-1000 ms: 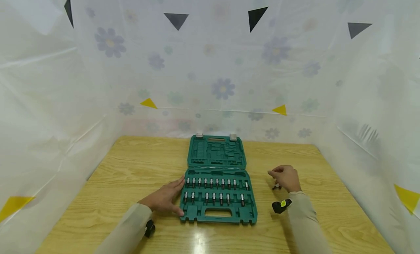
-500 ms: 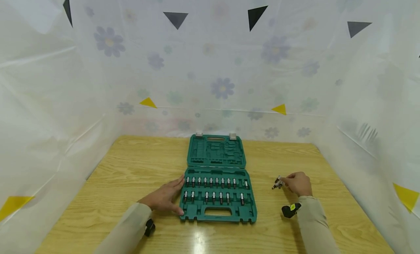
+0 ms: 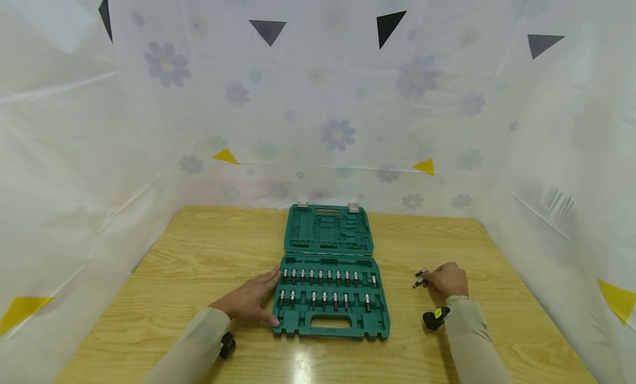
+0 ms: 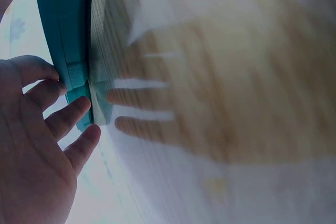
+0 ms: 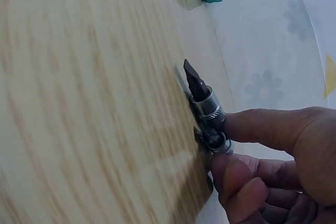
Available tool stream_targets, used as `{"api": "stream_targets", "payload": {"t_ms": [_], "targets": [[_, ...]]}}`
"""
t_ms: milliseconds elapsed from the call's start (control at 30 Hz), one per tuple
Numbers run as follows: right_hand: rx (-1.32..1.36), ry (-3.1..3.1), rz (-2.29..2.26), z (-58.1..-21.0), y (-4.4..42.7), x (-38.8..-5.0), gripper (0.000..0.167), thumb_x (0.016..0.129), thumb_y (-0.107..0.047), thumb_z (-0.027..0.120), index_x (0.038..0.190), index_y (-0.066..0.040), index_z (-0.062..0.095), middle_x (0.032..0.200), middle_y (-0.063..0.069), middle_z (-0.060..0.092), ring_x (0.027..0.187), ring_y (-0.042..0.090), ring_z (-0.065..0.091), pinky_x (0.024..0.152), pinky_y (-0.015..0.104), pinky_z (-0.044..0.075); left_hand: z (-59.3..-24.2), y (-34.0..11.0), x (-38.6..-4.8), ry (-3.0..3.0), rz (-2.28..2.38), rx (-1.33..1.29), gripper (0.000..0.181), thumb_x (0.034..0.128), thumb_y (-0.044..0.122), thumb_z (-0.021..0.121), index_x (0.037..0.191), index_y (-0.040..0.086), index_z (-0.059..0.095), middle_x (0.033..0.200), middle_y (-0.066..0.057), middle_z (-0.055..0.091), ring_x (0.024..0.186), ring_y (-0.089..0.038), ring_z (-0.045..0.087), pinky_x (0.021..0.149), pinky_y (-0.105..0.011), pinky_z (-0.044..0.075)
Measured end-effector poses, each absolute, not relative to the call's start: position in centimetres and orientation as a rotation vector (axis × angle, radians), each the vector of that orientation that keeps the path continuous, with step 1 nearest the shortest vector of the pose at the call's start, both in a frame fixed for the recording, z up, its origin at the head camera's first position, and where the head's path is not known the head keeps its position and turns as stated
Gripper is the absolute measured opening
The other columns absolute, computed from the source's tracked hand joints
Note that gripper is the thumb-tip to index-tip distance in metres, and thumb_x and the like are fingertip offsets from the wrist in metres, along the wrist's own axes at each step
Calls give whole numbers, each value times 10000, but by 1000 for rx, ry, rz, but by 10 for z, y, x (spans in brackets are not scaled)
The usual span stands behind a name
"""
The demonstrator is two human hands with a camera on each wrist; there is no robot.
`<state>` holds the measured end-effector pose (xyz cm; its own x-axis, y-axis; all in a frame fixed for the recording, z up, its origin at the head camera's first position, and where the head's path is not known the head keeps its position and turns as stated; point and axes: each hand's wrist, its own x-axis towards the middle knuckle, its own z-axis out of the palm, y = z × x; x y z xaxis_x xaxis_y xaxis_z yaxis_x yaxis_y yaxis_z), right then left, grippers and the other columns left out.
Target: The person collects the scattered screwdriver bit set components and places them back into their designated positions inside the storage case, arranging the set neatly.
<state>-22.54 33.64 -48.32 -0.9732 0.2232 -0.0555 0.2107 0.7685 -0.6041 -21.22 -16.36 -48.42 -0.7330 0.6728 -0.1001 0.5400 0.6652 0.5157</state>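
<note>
A green socket-bit case point(image 3: 331, 321) lies open on the table, with two rows of silver bit sockets point(image 3: 324, 300) in its lower half. My left hand point(image 3: 250, 298) rests along the case's left side, thumb by the front corner. In the left wrist view its fingers point(image 4: 71, 119) are extended and touch the green wall point(image 4: 63, 19). To the right of the case, my right hand point(image 3: 449, 279) pinches a bit socket point(image 5: 207, 100) with a dark flat tip between thumb and fingers. Another bit socket point(image 5: 216, 141) sits right against it; how it is supported is partly hidden.
The case's lid point(image 3: 328, 229) leans back, with moulded recesses. A wooden table point(image 3: 213, 235) carries everything. White patterned sheeting point(image 3: 318, 97) surrounds the table at the back and both sides. Black wrist cameras point(image 3: 436, 319) are strapped to both wrists.
My right hand has shifted right and lowered beside the loose bit sockets, its fingers now on them. The left hand and the case stay where they were.
</note>
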Motion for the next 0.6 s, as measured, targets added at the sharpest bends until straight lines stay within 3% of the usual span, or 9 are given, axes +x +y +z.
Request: {"api": "stream_targets", "payload": {"t_ms": [433,600], "targets": [[-412,-2914,995,-481,335,-222,367,854,-201,697,534,-21,694,441,26,585,423,188,564,483,368,496,-483,-163,-212,2612,656,971,1159,743,595,737,1522,-33,152,1601,-181,73,1435,-390,172,1105,-558,247],[-422,-2896,1067,-483,336,-219,332,857,-179,681,572,-12,709,461,25,603,437,177,594,526,386,527,-483,-163,-211,2608,660,964,1160,740,584,748,1521,-35,155,1599,-185,80,1433,-394,176,1103,-563,247]]}}
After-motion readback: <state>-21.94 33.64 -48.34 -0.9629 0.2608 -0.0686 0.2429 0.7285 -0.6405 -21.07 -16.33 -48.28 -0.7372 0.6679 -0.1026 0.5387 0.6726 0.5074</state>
